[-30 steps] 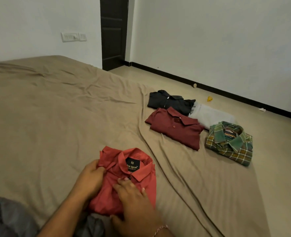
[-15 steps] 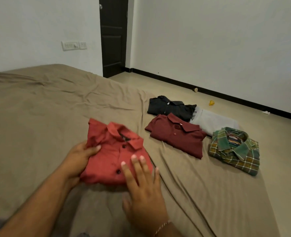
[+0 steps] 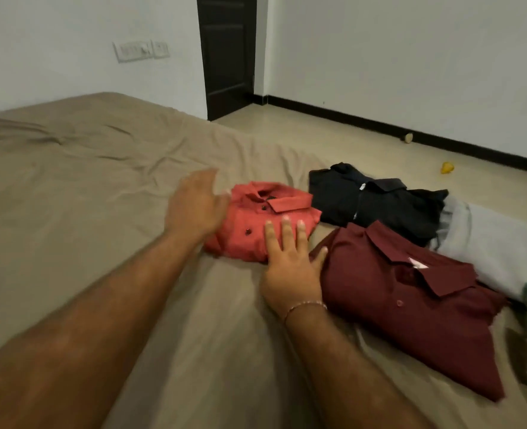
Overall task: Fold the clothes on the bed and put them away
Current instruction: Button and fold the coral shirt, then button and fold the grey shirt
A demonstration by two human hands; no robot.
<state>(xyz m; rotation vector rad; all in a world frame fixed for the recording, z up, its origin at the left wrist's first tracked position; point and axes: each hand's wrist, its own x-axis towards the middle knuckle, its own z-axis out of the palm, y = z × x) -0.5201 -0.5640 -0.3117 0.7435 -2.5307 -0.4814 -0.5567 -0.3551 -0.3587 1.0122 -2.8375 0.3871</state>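
Since half a second ago I have pushed the red shirt (image 3: 256, 226) across the bed (image 3: 86, 212), and it now lies just beside the black shirt (image 3: 376, 202) and the maroon shirt (image 3: 410, 292). My right hand (image 3: 293, 264) presses flat on it with straight fingers; my left hand (image 3: 197, 209) is open at its edge, gripping nothing. A further push could wrinkle the fold or ride it over its neighbours.

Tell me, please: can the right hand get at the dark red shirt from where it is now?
Probably yes. The right hand lies flat with its fingers on the orange-red shirt, and the dark red shirt lies right beside its thumb, with nothing between them.
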